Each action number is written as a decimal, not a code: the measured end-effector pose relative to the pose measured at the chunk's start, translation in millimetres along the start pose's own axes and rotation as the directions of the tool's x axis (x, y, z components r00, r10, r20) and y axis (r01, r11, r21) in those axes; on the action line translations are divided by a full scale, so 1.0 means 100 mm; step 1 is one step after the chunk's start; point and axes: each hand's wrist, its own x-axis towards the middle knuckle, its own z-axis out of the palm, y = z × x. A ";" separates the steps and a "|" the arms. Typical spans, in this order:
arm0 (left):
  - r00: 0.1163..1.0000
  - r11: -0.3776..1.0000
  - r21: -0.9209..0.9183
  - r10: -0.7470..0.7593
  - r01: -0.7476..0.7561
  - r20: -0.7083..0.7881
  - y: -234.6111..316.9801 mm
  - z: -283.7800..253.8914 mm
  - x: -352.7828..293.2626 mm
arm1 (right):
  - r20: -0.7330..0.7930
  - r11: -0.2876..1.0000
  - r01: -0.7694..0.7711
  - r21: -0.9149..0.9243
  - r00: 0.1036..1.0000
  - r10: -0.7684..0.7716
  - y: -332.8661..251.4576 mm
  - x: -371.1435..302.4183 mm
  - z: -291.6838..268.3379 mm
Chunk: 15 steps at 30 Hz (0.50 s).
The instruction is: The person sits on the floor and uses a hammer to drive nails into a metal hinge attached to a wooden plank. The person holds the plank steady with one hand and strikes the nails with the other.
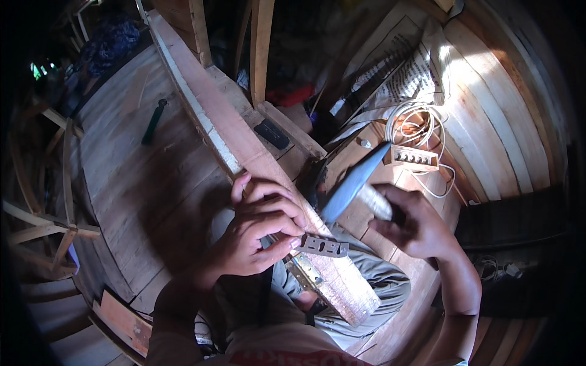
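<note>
A long wooden board (244,143) slants from the far left down across my lap. My left hand (259,229) rests over it, thumb and fingers pinching a grey metal plate (323,246) with slots and holes, like a hinge leaf. Just below, a second brassy plate (305,270) lies against the board's edge; whether the two are joined I cannot tell. My right hand (412,222) is closed round the pale handle of a hatchet-like tool (357,183) with a wide blue-grey head. Motion blurs this tool, which is raised to the right of the board.
On the plank floor (165,201) at left lies a green-handled tool (154,122). A wooden box with sockets (412,158) and a coiled white cable (415,122) sit to the right. Wooden posts (261,55) rise at the back. A dark flat object (271,134) lies beyond the board.
</note>
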 end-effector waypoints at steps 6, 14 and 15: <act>1.000 1.000 0.010 0.005 -0.005 -0.003 0.01 0.00 0.01 | 0.138 0.999 0.043 0.005 0.989 -0.043 -0.11 0.01 -0.04; 1.000 0.999 -0.043 -0.005 0.005 0.003 0.00 0.01 0.02 | 0.055 0.997 0.071 -0.026 0.996 -0.069 -0.02 0.07 -0.06; 1.000 0.999 -0.041 -0.003 0.003 -0.001 0.00 0.01 0.03 | 0.035 0.998 -0.043 -0.048 0.998 0.044 -0.07 0.07 -0.09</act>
